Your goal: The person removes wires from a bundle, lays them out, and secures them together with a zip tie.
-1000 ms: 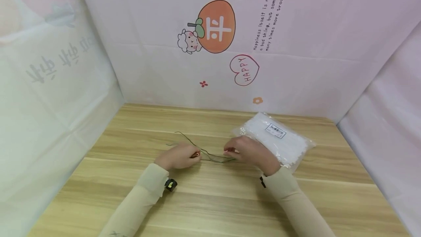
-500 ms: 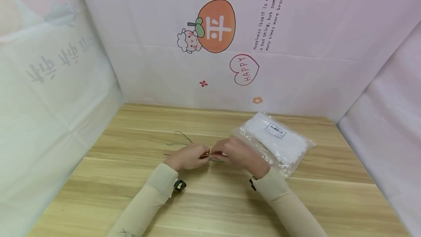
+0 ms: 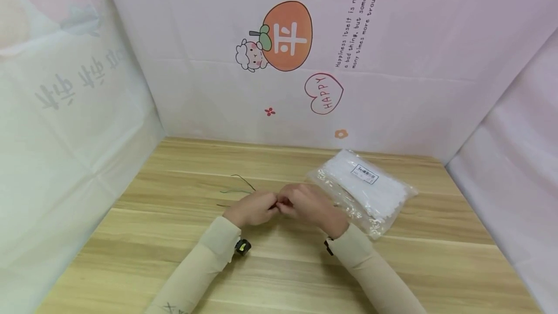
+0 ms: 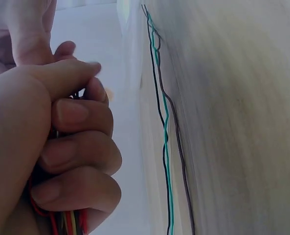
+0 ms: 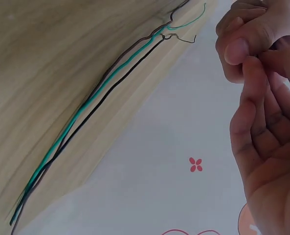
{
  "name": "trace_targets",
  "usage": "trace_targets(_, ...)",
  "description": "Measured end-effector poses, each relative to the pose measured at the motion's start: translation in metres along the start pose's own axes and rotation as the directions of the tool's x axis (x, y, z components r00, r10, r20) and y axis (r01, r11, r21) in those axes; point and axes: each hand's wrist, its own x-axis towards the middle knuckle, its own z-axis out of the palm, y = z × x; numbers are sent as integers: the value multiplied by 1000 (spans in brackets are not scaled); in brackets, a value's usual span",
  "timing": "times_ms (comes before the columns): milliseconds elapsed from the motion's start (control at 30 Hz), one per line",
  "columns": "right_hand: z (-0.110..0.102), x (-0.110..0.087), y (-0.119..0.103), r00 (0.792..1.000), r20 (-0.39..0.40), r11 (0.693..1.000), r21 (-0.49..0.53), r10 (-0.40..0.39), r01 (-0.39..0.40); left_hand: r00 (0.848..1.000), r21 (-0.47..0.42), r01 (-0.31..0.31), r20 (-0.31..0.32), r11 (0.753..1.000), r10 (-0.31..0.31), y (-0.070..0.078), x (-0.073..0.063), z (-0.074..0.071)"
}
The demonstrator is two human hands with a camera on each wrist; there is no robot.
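Note:
My left hand (image 3: 253, 207) grips a bundle of thin coloured wires (image 4: 69, 223); red, yellow and dark strands come out below its curled fingers in the left wrist view. My right hand (image 3: 307, 207) meets it fingertip to fingertip, thumb and forefinger pinching at the bundle's end. The pinched spot itself is hidden between the fingers. Under the hands, loose black, green and brown wires (image 5: 81, 110) lie along the table, their ends fanning out left of my left hand in the head view.
A clear plastic bag (image 3: 370, 185) of white items with a barcode label lies behind my right hand. The wood-grain table (image 3: 279, 275) is enclosed by printed white cloth (image 3: 209, 96) at the back and sides. A dark strap shows at each wrist.
My hands have come together: the left shifted right with the bundle, the right moved left to meet it. The bundle's orange end, visible before, is now covered by fingers.

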Motion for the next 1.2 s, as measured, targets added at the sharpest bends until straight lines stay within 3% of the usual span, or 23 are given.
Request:
trace_targets(233,1,-3,12,1000,-5,997,78,23,-23,998,70,-60,27,996,58,-5,-3,2)
trace_targets(467,-4,-10,25,995,8,990,107,96,-97,994,35,-67,90,997,64,-12,-12,-2)
trace_targets(633,-3,-10,27,993,50,977,182,103,-111,994,7,-30,109,1000,30,-8,-13,-2)
trace_targets(867,3,-10,31,987,138,964,237,86,-118,995,-33,-34,87,999,37,-7,-14,-1)
trace_targets(1033,4,-10,34,991,122,963,255,53,-83,995,-48,-65,75,997,68,-8,-13,0)
trace_targets(1200,3,-13,36,986,132,963,238,99,-128,997,-28,-47,65,999,49,-13,-13,0)
